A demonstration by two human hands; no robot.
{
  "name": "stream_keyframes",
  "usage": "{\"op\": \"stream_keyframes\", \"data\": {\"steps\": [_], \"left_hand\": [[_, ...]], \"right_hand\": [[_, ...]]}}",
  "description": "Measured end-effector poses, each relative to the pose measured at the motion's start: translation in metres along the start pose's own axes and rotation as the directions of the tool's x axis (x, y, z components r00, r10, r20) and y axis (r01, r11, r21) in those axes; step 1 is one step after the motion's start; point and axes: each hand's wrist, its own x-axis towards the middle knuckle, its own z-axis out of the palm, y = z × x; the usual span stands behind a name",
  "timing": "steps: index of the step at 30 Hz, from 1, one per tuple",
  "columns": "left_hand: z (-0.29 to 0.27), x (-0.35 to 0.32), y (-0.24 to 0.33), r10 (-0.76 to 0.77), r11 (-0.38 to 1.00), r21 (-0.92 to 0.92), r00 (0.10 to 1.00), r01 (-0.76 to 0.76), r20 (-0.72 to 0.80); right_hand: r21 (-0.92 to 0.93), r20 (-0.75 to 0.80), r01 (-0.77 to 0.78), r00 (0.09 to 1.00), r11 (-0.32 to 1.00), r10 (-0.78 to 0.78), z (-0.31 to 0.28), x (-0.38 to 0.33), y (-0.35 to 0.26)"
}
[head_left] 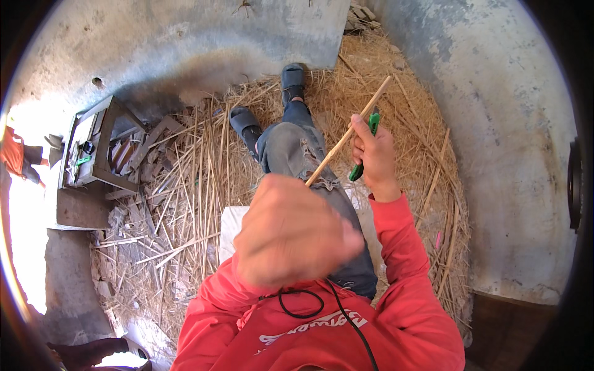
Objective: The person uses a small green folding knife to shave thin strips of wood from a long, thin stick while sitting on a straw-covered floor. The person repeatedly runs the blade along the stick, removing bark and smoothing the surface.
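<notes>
My right hand (pixel 376 151) is closed around a green utility knife (pixel 374 123). The same hand pinches a thin, pale wooden stick (pixel 339 146) under its thumb. The stick slants from upper right down over my lap, and its lower end disappears behind my left hand (pixel 297 232). That hand is large and blurred, close in front of my chest, its fingers curled like a fist. Whether it touches the stick, or holds anything, is hidden. My legs in torn grey jeans (pixel 288 151) stretch forward below the stick.
Straw and split sticks (pixel 204 167) cover the floor around my legs. A worn wooden frame (pixel 114 145) with small items stands at the left, beside scrap wood. A curved grey wall (pixel 495 136) rises on the right. Another person's orange garment (pixel 11 151) shows at the far left.
</notes>
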Motion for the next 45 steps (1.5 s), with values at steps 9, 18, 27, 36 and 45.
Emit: {"op": "stream_keyframes", "data": {"steps": [9, 18, 27, 36, 45], "left_hand": [[0.008, -0.059, -0.052, -0.065, 0.969, 0.239, 0.997, 0.056, 0.032], [0.002, -0.066, -0.053, -0.081, 0.967, 0.245, 0.996, 0.074, 0.022], [-0.021, -0.101, -0.061, -0.57, 0.815, 0.268, 0.794, 0.514, 0.211], [-0.012, -0.099, -0.067, -0.685, 0.697, 0.187, 0.566, 0.692, 0.458], [-0.023, -0.084, -0.06, -0.78, 0.61, 0.237, 0.52, 0.757, 0.348]], "right_hand": [[-0.014, 0.03, -0.002, 1.0, 1.0, 0.002, -0.003, 0.002, 0.002], [-0.015, 0.03, -0.008, 1.0, 1.0, 0.009, -0.003, 0.002, 0.003], [0.21, 0.016, -0.025, 1.0, 0.977, 0.022, -0.008, 0.002, -0.016], [0.279, 0.203, -0.147, 0.975, 0.949, 0.091, 0.005, -0.011, -0.028], [-0.733, 0.169, 0.462, 0.835, 0.5, -0.524, -0.006, -0.013, -0.044]]}}
